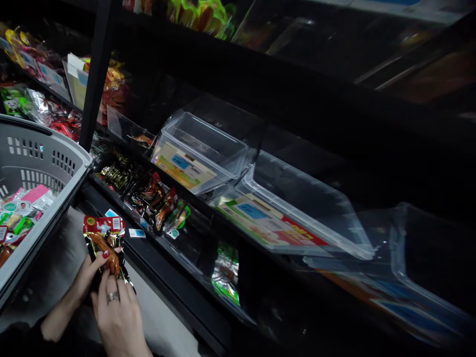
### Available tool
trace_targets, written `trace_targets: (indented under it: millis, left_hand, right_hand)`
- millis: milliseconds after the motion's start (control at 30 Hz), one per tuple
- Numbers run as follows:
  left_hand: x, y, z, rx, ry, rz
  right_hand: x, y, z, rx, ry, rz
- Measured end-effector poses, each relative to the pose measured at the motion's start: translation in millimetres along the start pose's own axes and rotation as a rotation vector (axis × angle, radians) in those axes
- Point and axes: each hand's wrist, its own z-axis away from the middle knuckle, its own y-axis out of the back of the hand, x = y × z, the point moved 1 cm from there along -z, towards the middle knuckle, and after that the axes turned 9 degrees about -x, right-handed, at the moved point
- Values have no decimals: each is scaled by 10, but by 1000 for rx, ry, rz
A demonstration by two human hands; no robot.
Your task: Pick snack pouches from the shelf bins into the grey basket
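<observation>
One thumb of the left hand [85, 278] is pressed across the front of a red-and-black sealed meat-snack packet [107, 240], which is gripped by that hand, while the bent fingers of the right hand [121, 315] are laid over its lower part; whether they pinch cannot be told. It is judged light, slick-filmed, firm at the centre and bendable at its margins, so best pinched by the flat side edges. It is held between the grey shopping basket [11, 166] and the black shelf tray [197, 243].
</observation>
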Motion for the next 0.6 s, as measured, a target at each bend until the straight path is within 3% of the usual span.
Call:
trace_targets:
  millis: [100,233,300,433,600]
  left_hand:
    - [11,16,15,-68,93,44]
    - [-14,6,23,-163,113,29]
    - [-45,-6,17,-191,76,-22]
    - [-138,4,-18,-241,59,-56]
    - [-200,43,-41,-230,70,-60]
  right_hand:
    - [146,98,10,-44,-37,-373]
    - [498,213,-62,-46,-386,-655]
    - [618,211,-108,-137,-473,-726]
    - [667,145,-126,-305,-521,-893]
    - [630,72,-66,-277,-518,-890]
